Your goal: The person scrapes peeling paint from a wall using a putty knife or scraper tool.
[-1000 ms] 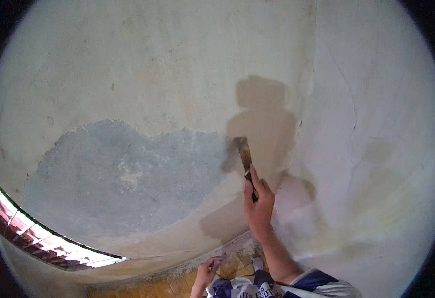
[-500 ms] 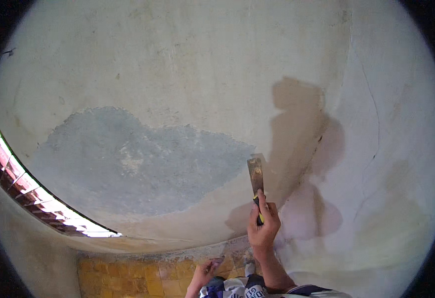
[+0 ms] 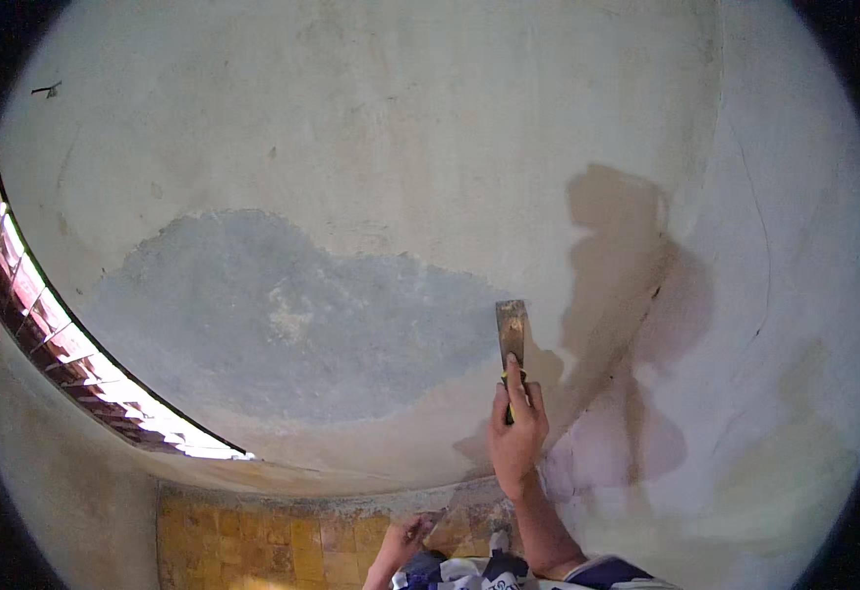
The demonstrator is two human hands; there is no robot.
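Observation:
My right hand (image 3: 518, 438) is closed round the black and yellow handle of a putty knife (image 3: 511, 329), with the index finger stretched along it toward the blade. The worn, rust-stained blade points up, its tip at the right end of a grey bare patch (image 3: 351, 334) on the off-white wall (image 3: 430, 167). Rough, flaked paint edges border the patch, and a small pale spot shows inside it. Low in front of my body, my left hand (image 3: 406, 536) has its fingers curled in; what they hold, if anything, I cannot make out.
At the left is a bright barred window opening (image 3: 76, 359). Yellow-brown floor tiles (image 3: 243, 536) lie below the wall. To the right, a second wall (image 3: 794, 246) with a thin crack meets the first at a corner. My shadow falls across that corner.
My right hand and the putty knife have moved slightly up, and the blade stands more upright at the patch's right end. The view has shifted a little; my left hand stays low.

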